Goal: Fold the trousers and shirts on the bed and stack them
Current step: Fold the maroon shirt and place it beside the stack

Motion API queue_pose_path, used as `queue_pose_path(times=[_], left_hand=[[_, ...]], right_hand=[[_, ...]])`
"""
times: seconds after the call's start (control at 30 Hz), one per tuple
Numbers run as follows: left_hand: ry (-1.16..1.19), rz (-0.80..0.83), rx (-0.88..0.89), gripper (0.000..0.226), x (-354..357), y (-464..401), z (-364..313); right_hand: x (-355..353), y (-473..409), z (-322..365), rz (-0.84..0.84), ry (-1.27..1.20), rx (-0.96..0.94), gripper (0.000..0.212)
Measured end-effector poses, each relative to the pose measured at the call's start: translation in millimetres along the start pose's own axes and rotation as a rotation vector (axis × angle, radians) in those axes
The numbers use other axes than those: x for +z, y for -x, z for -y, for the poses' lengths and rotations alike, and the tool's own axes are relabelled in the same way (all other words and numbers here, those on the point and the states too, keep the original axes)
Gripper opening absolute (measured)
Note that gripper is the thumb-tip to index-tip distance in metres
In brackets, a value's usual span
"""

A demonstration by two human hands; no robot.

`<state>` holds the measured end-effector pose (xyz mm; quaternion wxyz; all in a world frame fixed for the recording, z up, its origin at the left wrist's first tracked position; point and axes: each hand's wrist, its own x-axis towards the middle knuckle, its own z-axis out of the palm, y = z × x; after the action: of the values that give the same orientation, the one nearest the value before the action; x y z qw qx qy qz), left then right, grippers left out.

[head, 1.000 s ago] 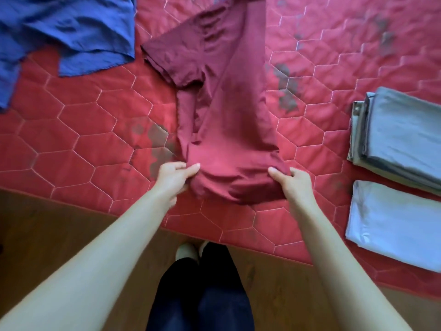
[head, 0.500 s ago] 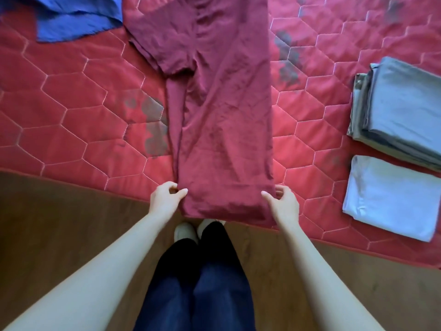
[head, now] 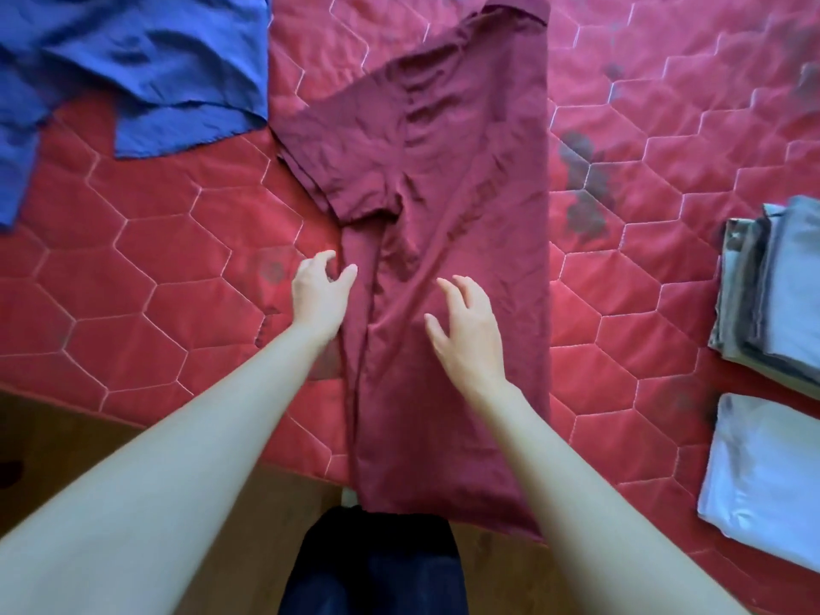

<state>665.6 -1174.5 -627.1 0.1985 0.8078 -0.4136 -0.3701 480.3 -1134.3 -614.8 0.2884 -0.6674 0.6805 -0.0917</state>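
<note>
- Left hand point(head: 320, 289) hovers at the left edge of the maroon T-shirt point(head: 448, 268), fingers loosely curled, holding nothing
- Right hand point(head: 466, 330) is spread over the shirt's middle, also gripping nothing; whether it touches the cloth I cannot tell
- The shirt lies lengthwise on the red quilted bed point(head: 155, 281), folded narrow, sleeve out to the left, near hem hanging over the bed edge
- Soft, light, limp cloth that creases easily: best pinched at the hem corners or the sleeve
- Blue garment point(head: 133, 68) waits far left; folded grey stack point(head: 781, 281) and a folded pale blue piece point(head: 767, 481) sit at the right
</note>
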Motion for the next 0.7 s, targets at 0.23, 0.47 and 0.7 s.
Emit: queue_pose_path(times=[0.23,0.47,0.7], left_hand=[[0.29,-0.045,-0.213,0.043,-11.7,-98.1,-23.3],[0.464,-0.078,-0.266,0.032,-19.1,-151.9,-24.3],[0.543,-0.038,-0.235,0.012,-37.5,-177.3,-36.4]], right_hand=[[15.2,-104.0,45.5,0.065,0.115,-0.254,0.06],[49.8,-166.1,83.0,-0.01,0.432,-0.454,0.051],[23.2,-202.9,99.4,-0.137,0.009,-0.122,0.014]])
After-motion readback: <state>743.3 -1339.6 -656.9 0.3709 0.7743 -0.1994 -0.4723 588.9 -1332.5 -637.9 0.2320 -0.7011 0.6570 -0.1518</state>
